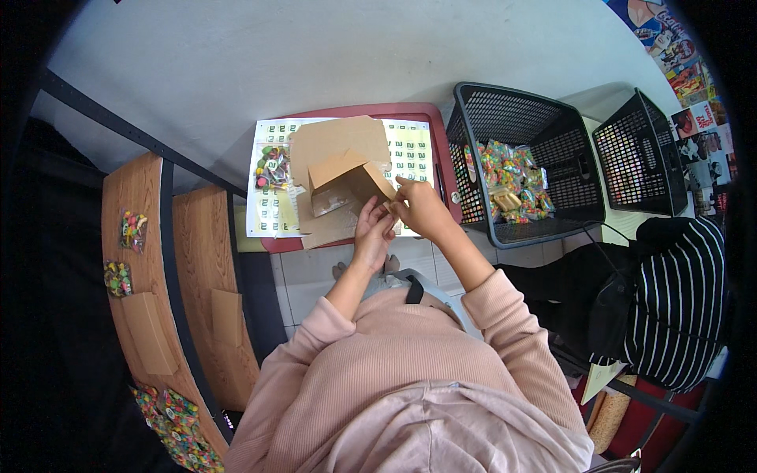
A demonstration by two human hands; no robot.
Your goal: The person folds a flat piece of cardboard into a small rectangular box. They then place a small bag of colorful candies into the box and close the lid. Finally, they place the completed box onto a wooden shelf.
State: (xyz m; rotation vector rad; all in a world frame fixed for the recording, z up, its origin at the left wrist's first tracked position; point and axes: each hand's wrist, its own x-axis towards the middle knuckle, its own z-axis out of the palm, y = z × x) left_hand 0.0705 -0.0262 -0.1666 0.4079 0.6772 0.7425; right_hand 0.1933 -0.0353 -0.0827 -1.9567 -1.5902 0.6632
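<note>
A brown cardboard box (369,181), partly folded with one end open, stands tilted above the red table. A clear film window shows on its side. At its near right corner, my left hand (373,235) has its fingers closed on the edge from below. My right hand (422,208) pinches the same corner from the right, its fingertips close to the left hand's. Behind and under the box lies a flat brown cardboard piece (339,138). A clear bag of colourful candies (272,167) rests to the left on a white sticker sheet (412,142).
To the right stands a black plastic basket (564,130) with several candy bags (512,177), and beyond it another black basket (635,154). Wooden shelves (201,244) on the left bear candy bags and folded cardboard boxes (150,331). A striped cloth (678,303) lies at the right.
</note>
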